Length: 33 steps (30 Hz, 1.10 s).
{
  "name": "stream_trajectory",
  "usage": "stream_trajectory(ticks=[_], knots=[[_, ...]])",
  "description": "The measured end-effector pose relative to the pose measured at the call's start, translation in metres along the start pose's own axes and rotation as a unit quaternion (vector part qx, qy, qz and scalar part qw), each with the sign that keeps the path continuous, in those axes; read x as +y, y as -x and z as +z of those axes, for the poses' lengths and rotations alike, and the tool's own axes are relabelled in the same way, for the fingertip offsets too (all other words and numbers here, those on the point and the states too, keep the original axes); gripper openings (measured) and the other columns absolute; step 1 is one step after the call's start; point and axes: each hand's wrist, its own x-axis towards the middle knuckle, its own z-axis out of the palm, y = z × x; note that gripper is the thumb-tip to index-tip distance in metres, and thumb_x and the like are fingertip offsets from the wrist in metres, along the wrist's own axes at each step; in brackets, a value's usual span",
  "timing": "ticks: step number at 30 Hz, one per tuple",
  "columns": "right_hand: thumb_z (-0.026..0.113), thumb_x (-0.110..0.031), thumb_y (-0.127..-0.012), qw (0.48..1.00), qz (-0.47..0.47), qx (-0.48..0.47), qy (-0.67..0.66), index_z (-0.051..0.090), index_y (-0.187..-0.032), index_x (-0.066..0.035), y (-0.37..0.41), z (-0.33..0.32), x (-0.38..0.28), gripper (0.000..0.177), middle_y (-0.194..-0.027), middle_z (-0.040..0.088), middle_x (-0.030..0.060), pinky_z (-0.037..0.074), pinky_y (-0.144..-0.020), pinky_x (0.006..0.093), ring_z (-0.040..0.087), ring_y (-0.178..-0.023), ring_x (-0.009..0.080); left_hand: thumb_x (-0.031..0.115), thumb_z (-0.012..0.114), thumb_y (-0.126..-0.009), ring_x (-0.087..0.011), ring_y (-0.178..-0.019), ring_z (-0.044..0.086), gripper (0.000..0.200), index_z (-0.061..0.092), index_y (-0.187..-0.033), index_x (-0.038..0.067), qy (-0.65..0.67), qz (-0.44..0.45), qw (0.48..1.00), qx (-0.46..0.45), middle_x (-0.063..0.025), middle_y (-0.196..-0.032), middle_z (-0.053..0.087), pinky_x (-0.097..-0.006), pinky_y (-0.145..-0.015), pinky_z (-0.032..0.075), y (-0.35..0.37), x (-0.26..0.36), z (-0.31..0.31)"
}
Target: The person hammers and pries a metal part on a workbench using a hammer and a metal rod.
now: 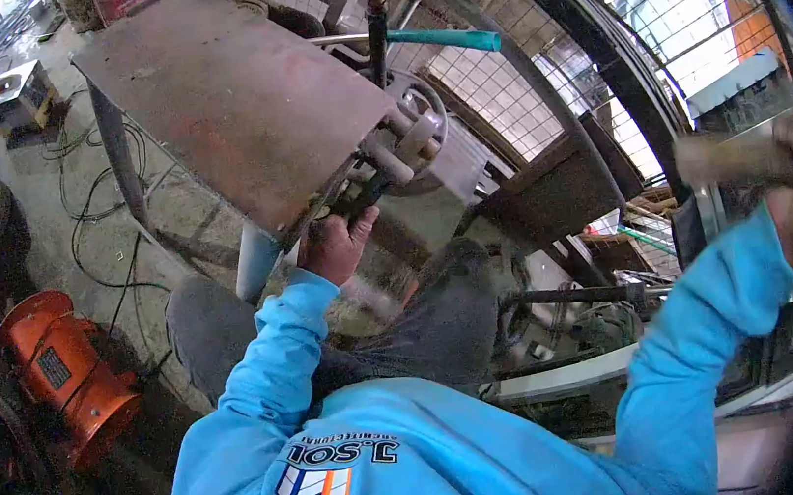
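Rusty worktop: left hand grip clamped on dark part at near edge; right hand clamped on blurred tool.

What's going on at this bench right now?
A person in a blue sweatshirt is working at a rusty metal table. The left hand is closed on a dark part at the table's near edge, just below a vise-like fixture. The right hand is raised off to the side, gripping a tan object that is too blurred to identify. An orange motor sits on the floor to the left.
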Motion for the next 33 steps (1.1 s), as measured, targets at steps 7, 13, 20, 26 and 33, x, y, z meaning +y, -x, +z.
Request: stream_trajectory(ticks=[7,13,20,26,33], knots=[[0.061,-0.021,-0.076,0.878,0.31,-0.335,0.146,0.06,-0.103,-0.001,0.112,0.071,0.063,0.034,-0.071,0.063,0.0147,0.047,-0.052,0.0366,0.056,-0.053,0.0191,0.041,0.057,-0.085,-0.0345,-0.091,0.059,0.044,0.059,-0.108,0.003,0.017,0.096,0.993,0.064,-0.0169,-0.101,0.063,-0.0426,-0.084,0.044,0.002,-0.03,0.024],[0.046,-0.03,-0.094,0.973,0.184,-0.112,-0.08,0.051,-0.076,-0.006,0.005,0.005,0.043,0.031,-0.067,0.052,0.0055,0.045,-0.063,0.0299,0.052,-0.062,0.0146,0.041,0.057,-0.085,-0.0389,-0.099,0.055,0.047,0.055,-0.116,0.006,0.033,0.127,0.984,0.117,-0.0191,-0.112,0.058,-0.0447,-0.086,0.044,-0.006,-0.033,0.026],[0.064,-0.023,-0.076,0.87,0.245,-0.382,0.194,0.057,-0.1,-0.003,0.12,0.067,0.09,0.032,-0.071,0.057,0.01,0.048,-0.061,0.0385,0.055,-0.061,0.0223,0.042,0.058,-0.085,-0.0392,-0.095,0.057,0.045,0.058,-0.111,0.005,0.058,0.126,0.982,0.126,-0.0203,-0.107,0.06,-0.0455,-0.083,0.045,-0.014,-0.041,0.037],[0.054,-0.027,-0.088,0.982,0.103,-0.154,0.028,0.057,-0.082,-0.003,0.022,0.008,0.088,0.025,-0.065,0.057,0.0061,0.045,-0.054,0.0315,0.056,-0.057,0.0164,0.038,0.063,-0.082,-0.0379,-0.087,0.059,0.04,0.062,-0.1,0.002,-0.019,0.151,0.974,0.166,-0.0196,-0.099,0.062,-0.0437,-0.077,0.048,-0.007,-0.05,0.046],[0.062,-0.011,-0.073,0.842,0.432,-0.315,0.069,0.053,-0.087,0.002,0.119,0.065,0.101,0.021,-0.056,0.053,0.0058,0.043,-0.04,0.0313,0.05,-0.041,0.018,0.035,0.06,-0.083,-0.0384,-0.081,0.06,0.037,0.061,-0.1,0.002,0.05,0.099,0.99,0.091,-0.0196,-0.089,0.063,-0.0454,-0.069,0.048,-0.012,-0.043,0.045]])
